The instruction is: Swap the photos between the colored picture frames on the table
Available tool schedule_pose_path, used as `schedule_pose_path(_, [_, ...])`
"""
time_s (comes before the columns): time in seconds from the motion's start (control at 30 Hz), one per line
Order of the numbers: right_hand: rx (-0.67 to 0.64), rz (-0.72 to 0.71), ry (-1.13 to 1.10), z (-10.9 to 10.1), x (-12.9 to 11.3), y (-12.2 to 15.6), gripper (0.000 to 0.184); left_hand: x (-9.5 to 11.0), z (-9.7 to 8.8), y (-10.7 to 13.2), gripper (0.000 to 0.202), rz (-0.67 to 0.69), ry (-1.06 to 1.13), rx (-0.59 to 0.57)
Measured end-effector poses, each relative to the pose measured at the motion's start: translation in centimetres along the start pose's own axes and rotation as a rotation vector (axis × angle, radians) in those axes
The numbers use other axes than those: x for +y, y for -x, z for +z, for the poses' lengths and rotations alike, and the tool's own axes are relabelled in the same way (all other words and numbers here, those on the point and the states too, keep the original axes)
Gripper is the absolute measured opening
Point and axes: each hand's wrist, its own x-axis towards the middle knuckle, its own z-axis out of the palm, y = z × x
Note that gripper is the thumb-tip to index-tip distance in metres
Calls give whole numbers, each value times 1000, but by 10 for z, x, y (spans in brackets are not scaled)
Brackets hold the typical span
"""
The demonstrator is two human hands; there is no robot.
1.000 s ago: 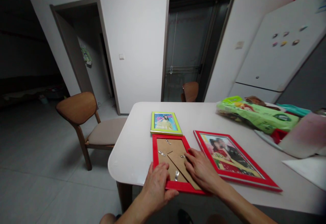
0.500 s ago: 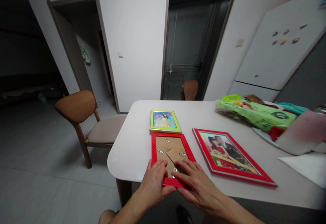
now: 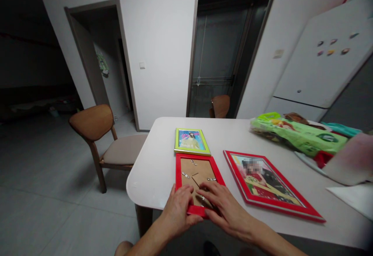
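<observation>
A red picture frame point(image 3: 178, 167) lies face down at the table's near edge, its brown backing board point(image 3: 201, 168) facing up with small metal clips around it. My left hand point(image 3: 180, 206) grips the frame's lower left corner, fingers on top and thumb at the near edge. Across the lower right part lies my right hand point(image 3: 225, 206), its fingers bent over the board beside the lower metal clip point(image 3: 203, 198) and its thumb at the near rim. Touching the far edge is a smaller yellow-green picture frame point(image 3: 176, 142), face up with a photo.
To the right, a larger red picture frame point(image 3: 241, 188) lies face up with a photo. Beyond it sit a green package point(image 3: 309, 133), a pinkish-white container point(image 3: 346, 161) and a white sheet point(image 3: 354, 197). A wooden chair point(image 3: 93, 122) stands left of the white table point(image 3: 145, 178).
My right fingers have shifted slightly off the lower clip, which now looks turned. The left hand keeps its hold. The whole view has moved a little.
</observation>
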Motion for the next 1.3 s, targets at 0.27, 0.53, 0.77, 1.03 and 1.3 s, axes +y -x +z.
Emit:
schedule_pose_path(0.27, [11, 103, 74, 19, 13, -58, 37, 0, -1, 0, 37, 0, 0, 18])
schedule_pose_path(0.53, [-88, 46, 161, 19, 10, -65, 34, -1, -2, -1, 41, -1, 30, 19])
schedule_pose_path(0.77, [46, 141, 66, 22, 27, -71, 30, 0, -1, 3, 36, 8, 31, 23])
schedule_pose_path(1.03, [172, 544, 63, 27, 59, -102, 25, 2, 3, 5, 40, -33, 34, 22])
schedule_pose_path(1.3, [236, 623, 21, 32, 65, -112, 22, 11, 5, 4, 60, -75, -78, -3])
